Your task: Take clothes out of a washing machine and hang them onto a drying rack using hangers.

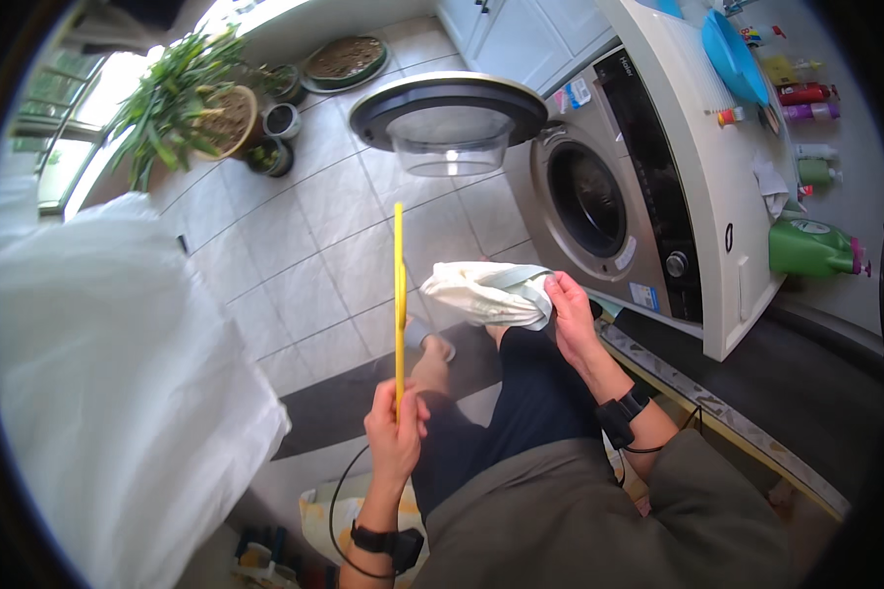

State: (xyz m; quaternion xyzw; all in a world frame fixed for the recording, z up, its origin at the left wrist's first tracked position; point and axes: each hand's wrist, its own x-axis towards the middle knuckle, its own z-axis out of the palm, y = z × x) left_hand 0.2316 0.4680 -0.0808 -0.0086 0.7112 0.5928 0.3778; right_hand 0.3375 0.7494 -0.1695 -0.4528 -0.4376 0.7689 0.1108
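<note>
My left hand (398, 431) grips the lower end of a thin yellow plastic piece (399, 294). It points away from me and looks like a clothes hanger seen edge-on, though its full shape is hidden. In my right hand (573, 316) is a bunched white cloth item (479, 291) with a pale grey-green band, pinched at its right end between thumb and fingers. The cloth hangs above the floor, apart from the yellow piece. Beyond it, a front-loading Haier washing machine (604, 269) has its round door (449, 110) swung open, baring the dark drum (589, 195).
A white countertop (696, 177) over the washer carries a blue basin (729, 59), several bottles and a green detergent jug (810, 248). Potted plants (184, 110) stand by the window. White sheeting (110, 353) bulges at left. Tiled floor (339, 221) lies ahead.
</note>
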